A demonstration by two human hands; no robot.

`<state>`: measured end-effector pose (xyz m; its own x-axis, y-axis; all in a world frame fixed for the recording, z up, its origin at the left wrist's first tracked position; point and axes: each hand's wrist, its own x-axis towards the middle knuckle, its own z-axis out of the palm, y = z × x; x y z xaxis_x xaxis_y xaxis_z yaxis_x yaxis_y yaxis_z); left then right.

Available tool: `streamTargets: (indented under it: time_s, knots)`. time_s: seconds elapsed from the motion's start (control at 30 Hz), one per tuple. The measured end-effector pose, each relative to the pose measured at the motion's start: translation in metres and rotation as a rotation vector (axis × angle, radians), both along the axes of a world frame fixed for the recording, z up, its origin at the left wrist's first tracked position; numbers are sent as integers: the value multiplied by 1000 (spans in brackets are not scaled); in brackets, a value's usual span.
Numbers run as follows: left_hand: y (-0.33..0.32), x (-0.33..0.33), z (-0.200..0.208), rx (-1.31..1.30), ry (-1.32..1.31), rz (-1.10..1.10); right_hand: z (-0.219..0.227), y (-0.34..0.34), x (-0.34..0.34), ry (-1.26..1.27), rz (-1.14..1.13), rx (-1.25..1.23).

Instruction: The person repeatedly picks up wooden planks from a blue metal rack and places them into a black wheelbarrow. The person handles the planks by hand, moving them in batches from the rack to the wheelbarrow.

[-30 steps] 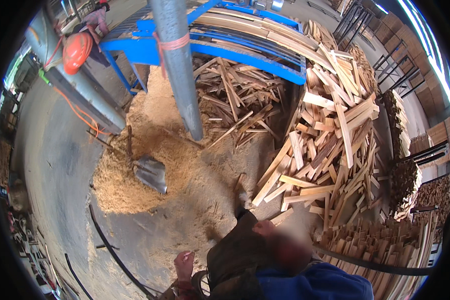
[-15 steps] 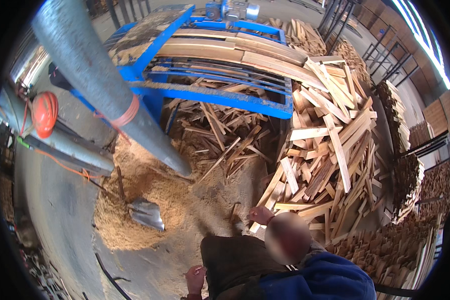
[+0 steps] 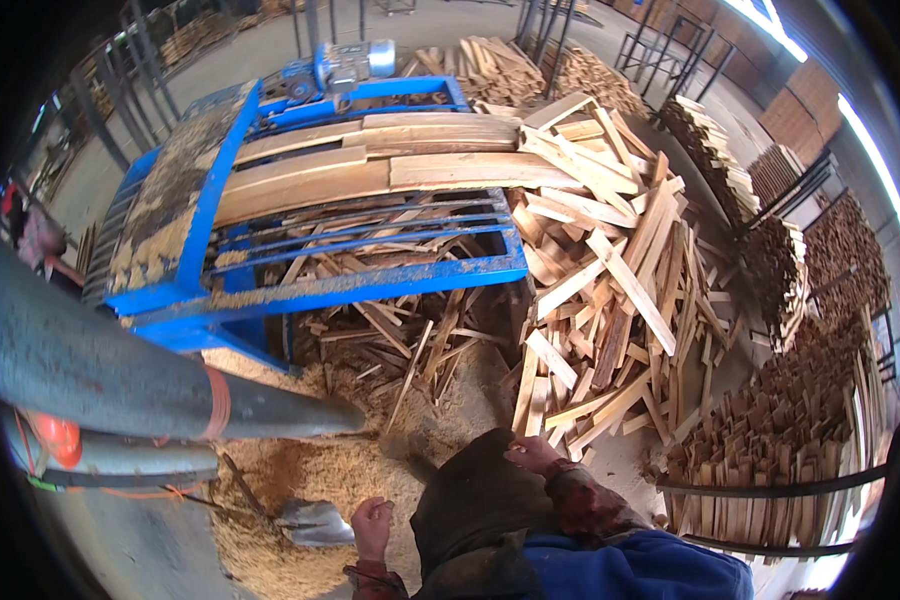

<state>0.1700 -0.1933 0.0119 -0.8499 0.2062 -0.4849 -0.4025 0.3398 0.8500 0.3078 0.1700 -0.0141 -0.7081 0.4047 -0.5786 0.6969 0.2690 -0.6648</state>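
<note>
- Bright, even daylight; glare from a window strip (image 3: 875,150) at two o'clock.
- Soft shadows under the blue frame (image 3: 350,285).
- Fisheye bending and black corners; centre sharp.

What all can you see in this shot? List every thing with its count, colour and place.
Saw frame: one, blue, upper left, boards on top.
Boards: several, pale wood, on the frame.
Offcuts heap: many, pale, centre right.
Stacked slats: many, brown, lower right.
Duct pipe: one, grey, left.
Sawdust pile: one, tan, below the pipe.
Shovel: one, grey blade, on the sawdust.
Left hand: beside the shovel blade.
Right hand: near the offcuts, on dark cloth.
</note>
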Motion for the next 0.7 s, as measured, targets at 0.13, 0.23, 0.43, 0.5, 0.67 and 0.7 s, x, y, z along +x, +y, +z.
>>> streamTargets:
  time_s: [0.13,0.23,0.43,0.5,0.67,0.7]
  knots:
    - [30,-69,22,-23,150,-108,53,26,-25,147,-107,182]
    - [78,-104,53,14,132,-141,75,77,-49,319,-238,192]
    - [178,-138,79,44,129,-185,92,236,-121,552,-312,646]
    - [213,-147,84,80,113,-169,107,304,-153,479,-192,941]
    - [286,-168,98,4,75,-162,157,439,-275,504,-1,805]
    - [303,-173,100,33,85,-171,174,455,-298,454,45,795]
